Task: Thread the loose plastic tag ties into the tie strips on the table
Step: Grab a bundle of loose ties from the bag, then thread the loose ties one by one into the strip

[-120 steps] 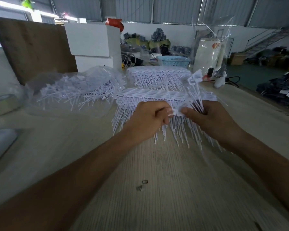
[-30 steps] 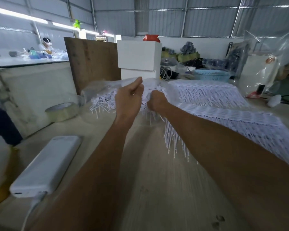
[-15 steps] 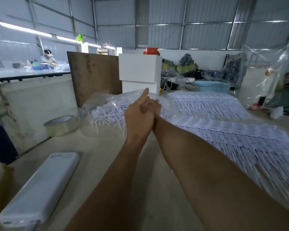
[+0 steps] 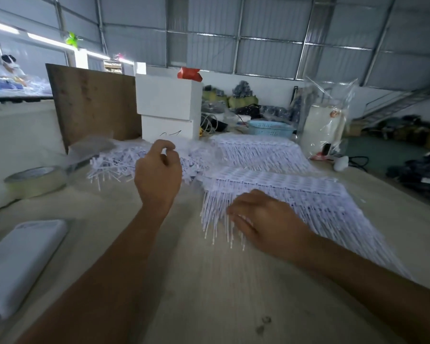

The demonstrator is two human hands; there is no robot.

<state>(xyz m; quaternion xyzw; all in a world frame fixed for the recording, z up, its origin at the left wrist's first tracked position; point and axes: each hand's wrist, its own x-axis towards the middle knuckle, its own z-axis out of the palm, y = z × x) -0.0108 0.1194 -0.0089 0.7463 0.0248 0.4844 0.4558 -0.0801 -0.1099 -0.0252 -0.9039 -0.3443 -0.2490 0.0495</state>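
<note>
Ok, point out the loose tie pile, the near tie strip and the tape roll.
loose tie pile [image 4: 114, 165], head view, middle of heap.
near tie strip [image 4: 271, 178], head view, its tag band.
tape roll [image 4: 35, 181], head view, outer side wall.

Both bare forearms reach forward from the bottom edge, the left from the lower left, the right from the lower right. The left hand [image 4: 158, 178] is raised, its back toward the camera, fingers loosely curled with thumb and forefinger tips close together near the top; whether they pinch anything cannot be told. The right hand [image 4: 266, 220] lies lower and flatter, palm down, knuckles up, its fingers [image 4: 236, 212] stretched out to the left and slightly blurred
</note>
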